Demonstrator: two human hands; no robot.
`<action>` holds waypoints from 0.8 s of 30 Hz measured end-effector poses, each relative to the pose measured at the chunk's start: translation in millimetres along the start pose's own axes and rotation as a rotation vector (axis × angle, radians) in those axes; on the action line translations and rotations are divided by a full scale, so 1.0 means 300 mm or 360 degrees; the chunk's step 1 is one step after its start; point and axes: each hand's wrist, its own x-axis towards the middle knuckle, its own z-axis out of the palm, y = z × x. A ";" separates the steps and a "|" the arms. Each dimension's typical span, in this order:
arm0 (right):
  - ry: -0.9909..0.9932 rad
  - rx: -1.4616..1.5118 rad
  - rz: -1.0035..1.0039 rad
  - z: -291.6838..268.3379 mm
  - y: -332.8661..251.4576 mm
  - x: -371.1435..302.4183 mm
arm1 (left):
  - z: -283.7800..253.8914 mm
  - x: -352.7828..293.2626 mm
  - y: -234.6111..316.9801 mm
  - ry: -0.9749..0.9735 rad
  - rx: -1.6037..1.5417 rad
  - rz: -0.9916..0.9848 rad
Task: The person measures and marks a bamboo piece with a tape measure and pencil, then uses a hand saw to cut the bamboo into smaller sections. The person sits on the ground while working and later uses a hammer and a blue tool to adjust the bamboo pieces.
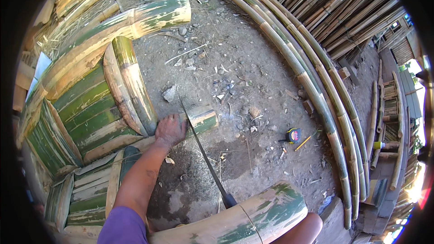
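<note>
My left hand [171, 129] presses down on a bamboo pole [203, 120], its fingers curled over it beside the panel frame. A handsaw [205, 158] has its thin dark blade lying across that pole just right of my fingers. The saw's black handle [229, 200] runs in behind a thick bamboo piece [275, 208] in the foreground, which has a dark line around it. My right hand is hidden. Left of my hand stands a bamboo bench-like frame [86, 104] with green slats and thick pale rails.
A tape measure [293, 135] and a yellow pencil [303, 143] lie on the dirt to the right. Long bamboo poles [312, 90] stretch along the right side. Thin bamboo sticks [343, 9] are stacked behind them. A grey stone [169, 94] lies near the frame.
</note>
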 end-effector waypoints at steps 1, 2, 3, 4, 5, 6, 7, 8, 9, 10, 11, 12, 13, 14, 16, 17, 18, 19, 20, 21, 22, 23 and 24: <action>-0.0008 -0.0022 0.0029 0.023 -0.037 0.086 | 0.003 0.003 -0.003 -0.0032 -0.0012 -0.0017; -0.0009 -0.0068 0.0122 0.047 -0.084 0.166 | 0.007 0.004 -0.005 -0.0062 -0.0025 -0.0019; -0.0016 -0.0331 -0.0218 0.098 -0.121 0.330 | 0.010 0.007 -0.007 -0.0052 -0.0051 -0.0019; 0.0015 -0.0144 -0.0263 0.151 -0.178 0.449 | 0.012 0.008 -0.010 -0.0027 -0.0031 0.0026; 0.0041 -0.0063 -0.0331 0.171 -0.208 0.511 | 0.012 0.008 -0.012 0.0012 -0.0020 0.0054; 0.0062 0.0008 -0.0288 0.176 -0.218 0.510 | 0.011 0.003 -0.015 0.0016 0.0014 0.0061; 0.0052 0.0137 -0.0343 0.179 -0.207 0.502 | 0.010 0.000 -0.015 -0.0003 -0.0013 0.0064; 0.0047 -0.0131 -0.0330 0.141 -0.162 0.406 | 0.009 0.000 -0.016 -0.0027 -0.0021 0.0055; 0.0068 -0.0149 -0.0466 0.102 -0.094 0.290 | 0.006 0.003 -0.016 -0.0011 -0.0026 0.0047; 0.0008 -0.0156 -0.0138 0.045 -0.022 0.124 | 0.007 0.001 -0.015 0.0013 -0.0049 0.0041; -0.0254 0.0702 0.0040 0.002 0.059 0.015 | 0.007 0.002 -0.015 -0.0019 -0.0047 0.0040; -0.0319 0.1342 0.0456 -0.041 0.119 -0.101 | 0.010 0.001 -0.013 -0.0018 -0.0057 0.0026; -0.0233 0.1097 0.0363 -0.054 0.154 -0.144 | 0.012 0.000 -0.013 0.0004 -0.0066 0.0019; -0.0146 0.0858 0.0257 -0.060 0.157 -0.141 | 0.015 0.001 -0.012 -0.0001 -0.0036 0.0027; 0.0055 0.0341 0.0167 -0.001 0.076 0.024 | 0.020 0.003 -0.013 0.0047 0.0043 0.0085; 0.0142 0.0052 0.0195 0.046 -0.015 0.113 | 0.022 0.002 -0.015 -0.0005 0.0017 0.0058; -0.0102 -0.0335 -0.0070 0.086 -0.085 0.305 | 0.023 0.005 -0.016 -0.0014 -0.0004 0.0047; -0.0054 -0.0250 0.0004 0.157 -0.159 0.438 | 0.024 0.006 -0.016 0.0024 -0.0030 0.0033; 0.0013 -0.0235 -0.0164 0.183 -0.202 0.521 | 0.023 0.008 -0.016 0.0013 -0.0024 0.0056; 0.0067 -0.0246 -0.0258 0.198 -0.223 0.536 | 0.020 0.006 -0.016 0.0020 -0.0009 0.0063; 0.0009 -0.0179 -0.0197 0.195 -0.210 0.528 | 0.015 0.007 -0.016 0.0005 0.0023 0.0061; -0.0072 -0.0181 -0.0024 0.161 -0.161 0.446 | 0.010 0.007 -0.015 0.0008 0.0001 0.0075; -0.0035 -0.0365 -0.0132 0.108 -0.078 0.322 | 0.006 0.010 -0.014 0.0005 -0.0016 0.0070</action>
